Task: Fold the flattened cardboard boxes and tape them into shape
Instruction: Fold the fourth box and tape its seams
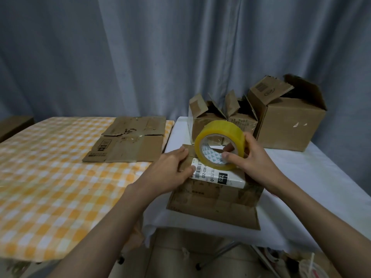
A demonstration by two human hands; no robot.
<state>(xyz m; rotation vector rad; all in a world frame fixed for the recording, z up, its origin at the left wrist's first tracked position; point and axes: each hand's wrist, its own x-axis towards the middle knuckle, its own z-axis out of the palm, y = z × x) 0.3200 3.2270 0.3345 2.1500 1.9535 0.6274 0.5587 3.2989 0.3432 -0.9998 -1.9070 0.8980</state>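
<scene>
- Head view: the box being worked (215, 194) sits on the white-covered desk (313, 177), directly ahead of the person and slightly right of centre, near the desk's front edge. Its top face runs away from the person, and a white shipping label (218, 174) lies across it.
- The left hand (172, 169) rests flat, palm down, on the top of this box at its left side, fingers spread and pressing the flaps down; the thumb touches the label's left edge.
- The right hand (251, 155) is clamped on the yellow tape roll (220, 145), thumb through the core and fingers round the outer rim. The roll stands on edge on the box top, just beside the left fingertips.
- Whether a strip of tape is already stuck to the cardboard I cannot tell.
- My judgement: the next pull of tape should follow the seam along the top, so the right hand leads and the left hand holds.
- Behind the roll, close by, stand two small folded boxes (208, 117) with open flaps, and a large open box (289, 125) to their right; they limit the room for drawing tape away from the person.
- On the checked desk (50, 167) to the left, a flattened box (128, 141) lies flat, nearer the left hand and still unfolded.
</scene>
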